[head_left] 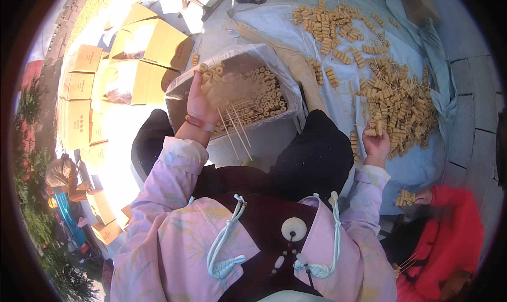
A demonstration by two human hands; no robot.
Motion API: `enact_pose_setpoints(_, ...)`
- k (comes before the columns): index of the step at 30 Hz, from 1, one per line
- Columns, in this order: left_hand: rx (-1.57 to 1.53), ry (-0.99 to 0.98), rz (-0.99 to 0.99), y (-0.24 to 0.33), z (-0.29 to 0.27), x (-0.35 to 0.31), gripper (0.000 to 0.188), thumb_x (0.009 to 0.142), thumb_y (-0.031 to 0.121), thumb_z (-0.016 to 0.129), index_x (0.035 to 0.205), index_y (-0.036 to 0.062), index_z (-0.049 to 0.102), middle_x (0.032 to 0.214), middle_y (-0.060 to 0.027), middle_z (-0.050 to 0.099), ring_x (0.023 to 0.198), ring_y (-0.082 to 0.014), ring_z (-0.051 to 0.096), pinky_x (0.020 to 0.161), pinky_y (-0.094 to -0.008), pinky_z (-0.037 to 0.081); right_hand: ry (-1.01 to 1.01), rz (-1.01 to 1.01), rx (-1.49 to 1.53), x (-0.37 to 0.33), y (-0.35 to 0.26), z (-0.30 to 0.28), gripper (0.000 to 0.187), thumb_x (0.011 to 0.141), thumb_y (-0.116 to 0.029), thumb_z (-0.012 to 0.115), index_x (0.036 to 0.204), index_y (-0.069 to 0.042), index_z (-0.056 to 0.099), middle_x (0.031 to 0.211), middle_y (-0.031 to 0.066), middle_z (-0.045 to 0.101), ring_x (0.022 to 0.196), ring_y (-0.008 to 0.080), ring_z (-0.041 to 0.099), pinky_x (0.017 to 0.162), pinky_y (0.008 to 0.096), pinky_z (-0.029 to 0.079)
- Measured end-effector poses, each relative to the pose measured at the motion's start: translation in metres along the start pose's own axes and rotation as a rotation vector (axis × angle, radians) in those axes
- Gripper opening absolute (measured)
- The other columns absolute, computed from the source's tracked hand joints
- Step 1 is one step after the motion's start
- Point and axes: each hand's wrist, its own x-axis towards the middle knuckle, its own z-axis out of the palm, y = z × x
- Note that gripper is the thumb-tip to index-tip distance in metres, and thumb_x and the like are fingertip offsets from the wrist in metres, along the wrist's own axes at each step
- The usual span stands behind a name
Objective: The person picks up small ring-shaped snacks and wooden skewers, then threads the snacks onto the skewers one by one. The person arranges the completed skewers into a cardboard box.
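Observation:
My left hand [199,102] is wrapped round a bunch of skewers of tan coiled rolls [212,76], held over the near left part of a plastic-lined box [182,107]. Several bare sticks [236,126] slant down toward me from the bunch, whose middle is blurred. Inside the box, more skewered rolls [272,88] are packed with their round, holed ends up. My right hand [377,144] is at the near left edge of a large loose pile of the same skewers [404,104]; its fingers are closed on a tan skewer [374,132].
A second heap of skewers [330,27] lies farther back on the pale sheet [338,98]. Open cardboard boxes [153,43] stand at the left. A co-worker in a red sleeve [451,222] holds skewers [405,198] at the lower right. Another person [62,175] is at the far left.

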Motion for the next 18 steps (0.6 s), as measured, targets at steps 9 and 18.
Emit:
enact_pose_setpoints(9,-0.185,-0.233,-0.051,0.018,-0.001,-0.037,0.067,0.1,0.054,0.036,0.138,0.0001,0.043,0.128,-0.0235,0.056,0.11,-0.0336,0.059,0.094,-0.0451,0.051,-0.715,-0.161,-0.374,-0.153,0.049,0.144,0.05,0.087,-0.002,0.055,0.137,0.0,0.047,0.125,0.0131,0.059,0.117,0.0278,0.056,0.101,0.0427,0.043)
enact_pose_setpoints(18,-0.154,-0.599,-0.281,0.053,0.001,-0.051,0.057,0.102,0.05,0.033,0.133,0.004,0.049,0.12,-0.0125,0.062,0.102,-0.0294,0.064,0.076,-0.0404,0.056,-1.552,-1.428,-1.679,-0.244,0.193,0.258,0.047,0.063,0.01,0.06,0.107,-0.005,0.06,0.101,0.012,0.059,0.1,0.0313,0.058,0.092,0.0435,0.045)
